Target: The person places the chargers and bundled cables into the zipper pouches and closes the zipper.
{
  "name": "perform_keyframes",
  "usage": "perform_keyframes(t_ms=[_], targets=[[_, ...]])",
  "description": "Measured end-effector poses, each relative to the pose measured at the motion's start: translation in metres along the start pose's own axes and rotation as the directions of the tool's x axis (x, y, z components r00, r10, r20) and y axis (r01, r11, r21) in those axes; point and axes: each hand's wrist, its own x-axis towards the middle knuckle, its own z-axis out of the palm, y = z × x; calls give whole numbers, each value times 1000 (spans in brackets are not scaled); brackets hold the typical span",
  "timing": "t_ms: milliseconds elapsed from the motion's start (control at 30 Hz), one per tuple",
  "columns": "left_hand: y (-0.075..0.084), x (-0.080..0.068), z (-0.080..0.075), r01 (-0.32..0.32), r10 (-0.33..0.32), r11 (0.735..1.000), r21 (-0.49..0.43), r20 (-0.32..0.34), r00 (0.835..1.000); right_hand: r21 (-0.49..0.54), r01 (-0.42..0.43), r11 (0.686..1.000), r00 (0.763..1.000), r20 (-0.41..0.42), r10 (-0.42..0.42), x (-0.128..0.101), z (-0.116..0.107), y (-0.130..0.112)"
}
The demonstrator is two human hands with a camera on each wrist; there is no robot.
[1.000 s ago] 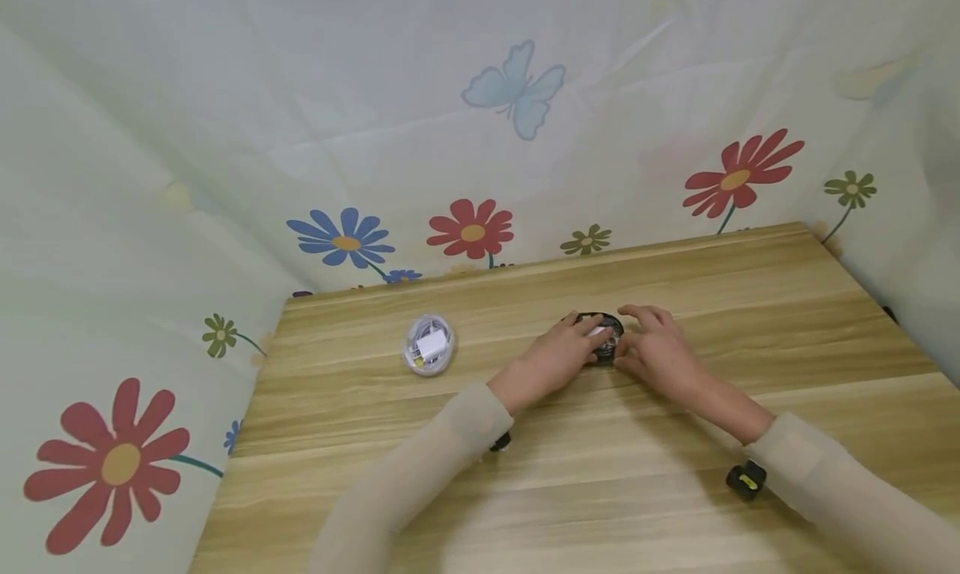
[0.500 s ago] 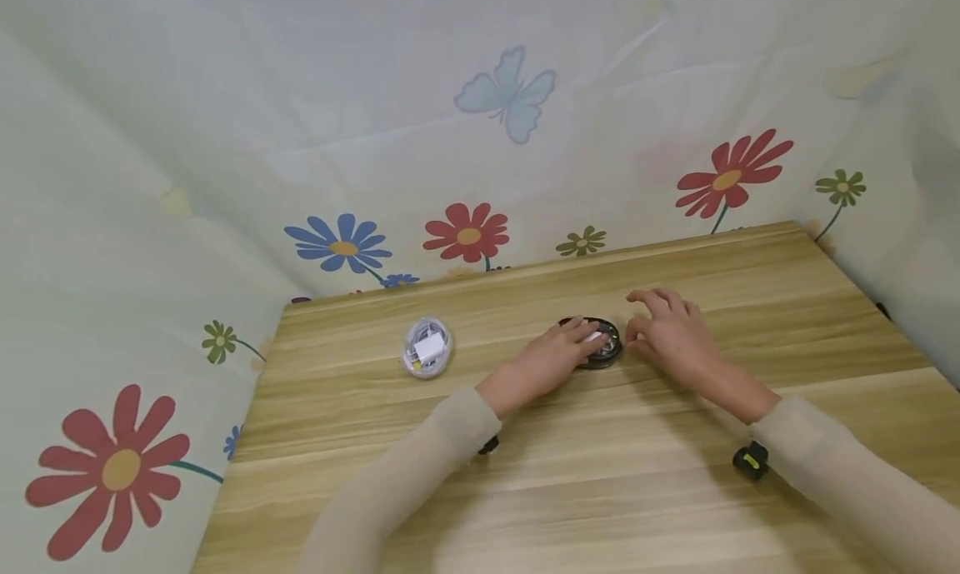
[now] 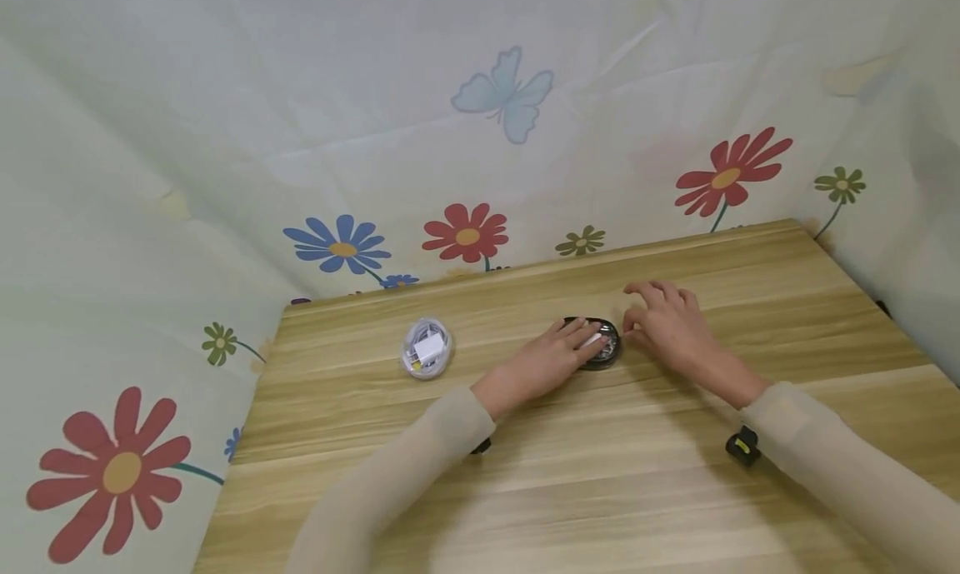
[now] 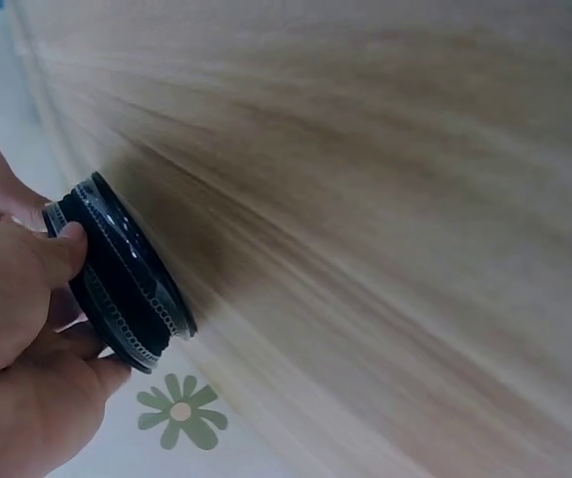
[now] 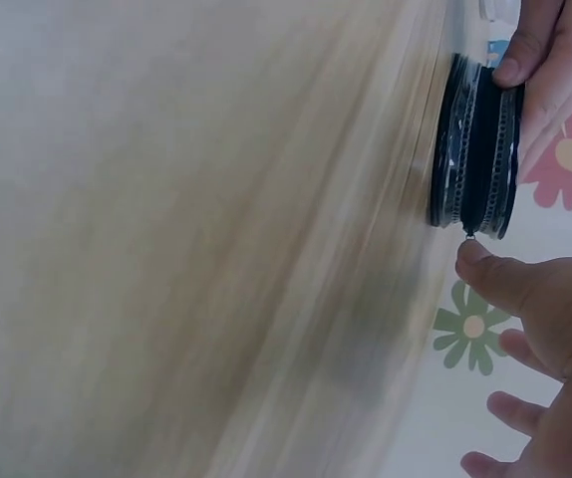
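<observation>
A small black zippered case [image 3: 609, 351] with a glossy, partly see-through top lies on the wooden table; something pale shows through it. My left hand [image 3: 542, 362] grips the case from the left, fingers spread over its top. In the left wrist view, the thumb of my left hand [image 4: 7, 299] presses the zippered side. At the case's right edge, my right hand [image 3: 675, 331] pinches the small zipper pull [image 5: 470, 236]. The right wrist view shows the other fingers of my right hand [image 5: 555, 339] held away from the case. What the case holds is mostly hidden.
Left of the case, a clear oval pouch [image 3: 409, 349] holds a white plug [image 3: 430, 348] and a coiled pale cable. The wooden table [image 3: 570, 482] ends at a printed cloth wall [image 3: 390, 166] behind and on both sides.
My right hand has drawn back from over the case to its right edge and lifted its upper fingers away. My left hand stays on the case. The clear pouch has not moved.
</observation>
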Motion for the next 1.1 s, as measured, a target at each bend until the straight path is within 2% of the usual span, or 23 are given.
perform_keyframes(t_ms=[300, 467, 667, 733, 833, 967, 1000, 1033, 1067, 1100], targets=[[-4, -4, 0, -48, 48, 999, 11, -9, 999, -44, 29, 999, 998, -46, -31, 12, 5, 2], [-10, -4, 2, -83, 83, 996, 31, 0, 997, -28, 49, 998, 998, -44, -50, 21, 9, 3], [-17, -1, 9, -99, 99, 995, -31, 20, 995, 11, 81, 997, 997, -20, -81, 24, 13, 4], [-18, -2, 9, -73, 74, 996, -53, 24, 997, 39, 84, 996, 996, 5, -85, 21, 12, 2], [-17, -2, 6, 15, -13, 990, -139, 13, 1000, 109, 80, 991, 995, 46, -86, 12, 9, -3], [-13, 0, 0, 140, -156, 936, -324, -26, 987, 185, 84, 979, 995, 33, -91, 1, 6, -16], [-11, 2, -1, 159, -182, 925, -345, -35, 983, 201, 88, 976, 995, 20, -94, 0, 6, -19], [-10, 3, -1, 177, -205, 917, -356, -42, 978, 209, 95, 973, 995, 7, -98, -1, 6, -22], [-9, 4, -1, 190, -216, 922, -337, -40, 976, 218, 100, 971, 995, -3, -101, -1, 7, -26], [-8, 5, 0, 194, -212, 940, -279, -36, 977, 225, 103, 969, 995, -8, -104, -1, 8, -28]])
